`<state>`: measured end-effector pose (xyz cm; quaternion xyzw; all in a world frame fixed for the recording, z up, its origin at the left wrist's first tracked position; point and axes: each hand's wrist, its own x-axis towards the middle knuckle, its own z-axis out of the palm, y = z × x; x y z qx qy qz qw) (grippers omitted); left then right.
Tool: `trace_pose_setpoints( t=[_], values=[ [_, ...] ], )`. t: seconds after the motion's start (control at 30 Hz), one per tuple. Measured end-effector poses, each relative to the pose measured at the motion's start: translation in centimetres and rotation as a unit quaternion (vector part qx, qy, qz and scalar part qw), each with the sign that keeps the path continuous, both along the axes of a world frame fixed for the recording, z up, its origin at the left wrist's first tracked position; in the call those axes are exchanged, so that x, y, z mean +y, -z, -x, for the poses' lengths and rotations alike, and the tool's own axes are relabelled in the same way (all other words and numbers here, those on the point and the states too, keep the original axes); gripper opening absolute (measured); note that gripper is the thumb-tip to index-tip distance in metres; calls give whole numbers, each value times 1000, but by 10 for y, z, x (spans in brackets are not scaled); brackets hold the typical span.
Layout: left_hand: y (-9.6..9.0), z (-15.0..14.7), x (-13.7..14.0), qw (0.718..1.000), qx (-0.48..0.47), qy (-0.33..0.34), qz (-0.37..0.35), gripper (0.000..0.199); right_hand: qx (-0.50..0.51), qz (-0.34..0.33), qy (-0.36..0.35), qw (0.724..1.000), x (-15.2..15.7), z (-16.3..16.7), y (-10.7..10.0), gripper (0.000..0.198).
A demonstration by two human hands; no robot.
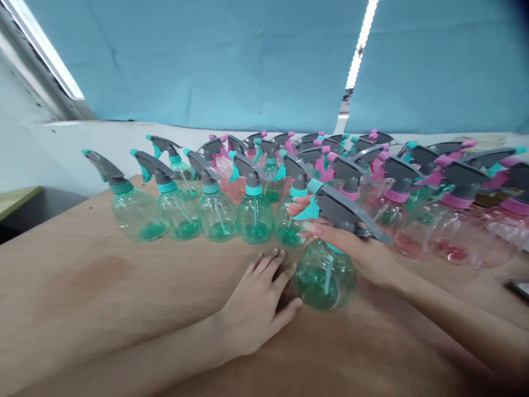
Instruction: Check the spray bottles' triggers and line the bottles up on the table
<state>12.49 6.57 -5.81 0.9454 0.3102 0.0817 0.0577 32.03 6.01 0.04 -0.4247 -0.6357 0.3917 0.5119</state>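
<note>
A round green spray bottle (pixel 320 281) with a grey and turquoise trigger head is in front of me, its nozzle pointing left. My right hand (pixel 343 237) reaches in from the right and is closed around its neck, just under the trigger head. Its fingertips show left of the neck. On the tabletop my left hand (pixel 260 298) lies flat with the fingers spread, its thumb and fingertips close to the bottle's left side. Whether they touch the bottle, I cannot tell.
A row of green spray bottles (pixel 255 218) stands behind my hands on the wooden table (pixel 165 309). Pink spray bottles (pixel 458 242) are crowded at the right, with several more behind. A dark object (pixel 519 289) lies at the right edge. Blue sheeting (pixel 215 60) hangs at the back.
</note>
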Motion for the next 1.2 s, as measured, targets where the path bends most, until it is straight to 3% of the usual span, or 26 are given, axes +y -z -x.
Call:
trace_pose_setpoints(
  t=[0.7,0.93,1.2],
  values=[
    [0,-1,0,1000,-4,-3,-7,44,-15,0,22,1000,0,0,-1,14],
    [1,0,0,1000,-2,-2,-11,45,5,-27,18,999,-1,1,-1,10],
    [3,0,2,1000,-19,4,-22,43,-20,-17,26,999,-2,3,-9,12]
  ],
)
